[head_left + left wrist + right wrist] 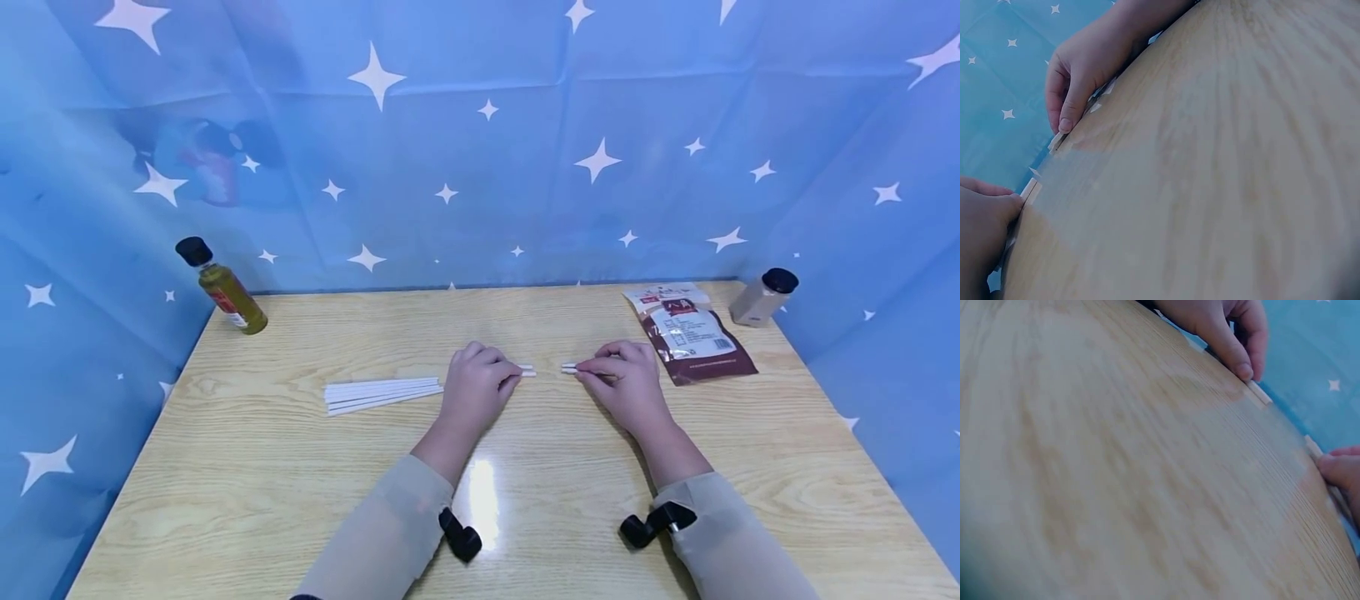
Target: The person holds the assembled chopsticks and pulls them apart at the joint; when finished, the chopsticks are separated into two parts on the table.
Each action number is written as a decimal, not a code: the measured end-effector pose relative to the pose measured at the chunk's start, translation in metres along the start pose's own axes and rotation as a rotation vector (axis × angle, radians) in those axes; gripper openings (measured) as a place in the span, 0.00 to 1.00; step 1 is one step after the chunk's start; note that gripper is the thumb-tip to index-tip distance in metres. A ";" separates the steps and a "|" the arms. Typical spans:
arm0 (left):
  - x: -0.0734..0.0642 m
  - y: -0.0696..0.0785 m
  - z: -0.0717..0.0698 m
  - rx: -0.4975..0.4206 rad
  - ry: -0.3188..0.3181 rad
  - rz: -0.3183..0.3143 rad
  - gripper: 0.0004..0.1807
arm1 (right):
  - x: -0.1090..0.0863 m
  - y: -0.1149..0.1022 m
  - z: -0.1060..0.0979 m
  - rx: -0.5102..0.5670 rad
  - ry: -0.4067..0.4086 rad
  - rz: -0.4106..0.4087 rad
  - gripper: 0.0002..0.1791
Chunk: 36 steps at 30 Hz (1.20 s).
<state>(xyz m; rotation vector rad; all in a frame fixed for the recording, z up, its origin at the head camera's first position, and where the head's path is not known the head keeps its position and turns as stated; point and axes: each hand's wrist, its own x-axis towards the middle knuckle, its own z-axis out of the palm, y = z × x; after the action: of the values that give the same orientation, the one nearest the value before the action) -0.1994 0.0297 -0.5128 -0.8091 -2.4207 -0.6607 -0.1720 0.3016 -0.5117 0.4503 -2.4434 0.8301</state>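
My left hand (pixel 480 383) is low over the table, its thumb and fingers pinching thin white sticks (pixel 528 374) whose ends stick out to the right. Opposite it, my right hand (pixel 622 375) pinches more white sticks (pixel 569 368), their ends pointing left. A short gap separates the two sets of ends. Both wrist views show thumb and fingertips at the sticks, close to the tabletop; the hands hide the rest of their length. Left of my left hand, several long white sticks (pixel 382 395) lie side by side, slightly fanned.
At the back left of the wooden table (pixel 247 500) stands an oil bottle (pixel 231 296) with a black cap. A brown and white pouch (pixel 690 333) lies beyond my right hand, beside a black-capped jar (pixel 761 298). A blue star-patterned cloth (pixel 480 225) hangs behind.
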 end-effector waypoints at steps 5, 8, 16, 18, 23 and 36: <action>-0.003 0.002 0.002 -0.014 0.001 0.010 0.02 | -0.004 0.000 0.001 0.001 -0.004 0.025 0.07; -0.006 0.003 0.002 -0.025 -0.001 0.017 0.03 | -0.007 0.000 0.001 0.005 -0.006 0.031 0.07; -0.009 0.004 -0.002 -0.051 0.023 0.024 0.03 | -0.010 0.001 0.001 0.008 -0.012 0.027 0.07; -0.009 0.004 -0.003 -0.057 0.030 0.029 0.03 | -0.009 0.000 0.001 0.004 -0.008 0.022 0.07; -0.010 0.005 -0.008 -0.070 0.054 0.039 0.03 | -0.007 0.001 0.002 -0.003 0.000 0.014 0.07; -0.016 -0.005 -0.018 -0.095 0.067 0.087 0.06 | 0.000 -0.002 0.001 -0.066 -0.034 -0.095 0.12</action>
<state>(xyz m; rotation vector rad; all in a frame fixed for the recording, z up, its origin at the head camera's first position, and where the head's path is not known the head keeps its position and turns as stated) -0.1862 0.0097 -0.5100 -0.9100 -2.2956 -0.7612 -0.1718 0.2991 -0.5113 0.5549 -2.4512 0.7054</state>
